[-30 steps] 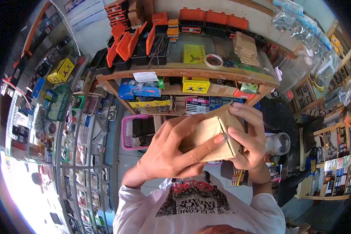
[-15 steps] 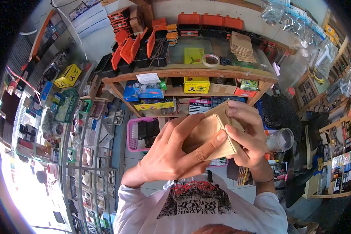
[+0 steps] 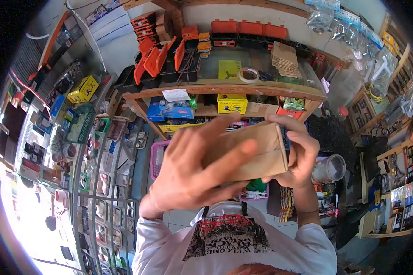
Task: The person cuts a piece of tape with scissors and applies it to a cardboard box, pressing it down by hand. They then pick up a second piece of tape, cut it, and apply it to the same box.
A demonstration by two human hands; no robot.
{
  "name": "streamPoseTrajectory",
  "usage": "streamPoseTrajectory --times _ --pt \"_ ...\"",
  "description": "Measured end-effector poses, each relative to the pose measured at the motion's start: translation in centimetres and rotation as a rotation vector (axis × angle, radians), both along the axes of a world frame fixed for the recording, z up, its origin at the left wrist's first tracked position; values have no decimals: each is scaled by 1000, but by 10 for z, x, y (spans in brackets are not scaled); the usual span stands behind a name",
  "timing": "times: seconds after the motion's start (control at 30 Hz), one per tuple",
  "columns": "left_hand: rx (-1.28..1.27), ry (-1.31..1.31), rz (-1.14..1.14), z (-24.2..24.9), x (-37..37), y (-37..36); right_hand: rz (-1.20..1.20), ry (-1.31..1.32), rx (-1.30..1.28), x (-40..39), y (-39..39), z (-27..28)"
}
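Note:
A small brown cardboard box (image 3: 264,149) is held up in front of my chest, its closed end towards the right. My left hand (image 3: 183,162) wraps round the box's left part from the near side, with some fingers smeared by motion and one lying across the box's face. At the right end, my right hand (image 3: 303,156) grips the box, fingertips on its top corner and other fingers at its lower edge. The box's far left end is hidden behind my left hand.
A wooden counter (image 3: 215,87) ahead bears a tape roll (image 3: 248,75), flat cardboard pieces (image 3: 285,59) and black cases with orange lids (image 3: 157,59). A pink basket (image 3: 156,160) is below. Glass shelving (image 3: 80,183) stands left; a clear jar (image 3: 329,168) is right.
The box has turned, and its end, where the right fingers were at a flap edge, now looks flat and closed. My left hand has moved slightly left, its fingers blurred.

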State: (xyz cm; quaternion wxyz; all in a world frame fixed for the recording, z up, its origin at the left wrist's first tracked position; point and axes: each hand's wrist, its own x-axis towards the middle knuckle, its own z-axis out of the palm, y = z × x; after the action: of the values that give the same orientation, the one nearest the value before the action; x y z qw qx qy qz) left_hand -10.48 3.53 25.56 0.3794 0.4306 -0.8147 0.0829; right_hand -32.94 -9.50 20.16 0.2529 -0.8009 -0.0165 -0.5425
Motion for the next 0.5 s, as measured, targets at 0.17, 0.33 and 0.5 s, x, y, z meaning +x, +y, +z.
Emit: streamPoseTrajectory --times 0.17,0.33,0.5 --pt "-187 320 -82 -30 12 -16 47 -163 38 3 -14 -9" --pt "-159 398 -181 -56 23 -25 62 -203 82 7 -16 -18" --pt "-137 353 -95 -53 24 -21 45 -150 82 10 -23 -28"
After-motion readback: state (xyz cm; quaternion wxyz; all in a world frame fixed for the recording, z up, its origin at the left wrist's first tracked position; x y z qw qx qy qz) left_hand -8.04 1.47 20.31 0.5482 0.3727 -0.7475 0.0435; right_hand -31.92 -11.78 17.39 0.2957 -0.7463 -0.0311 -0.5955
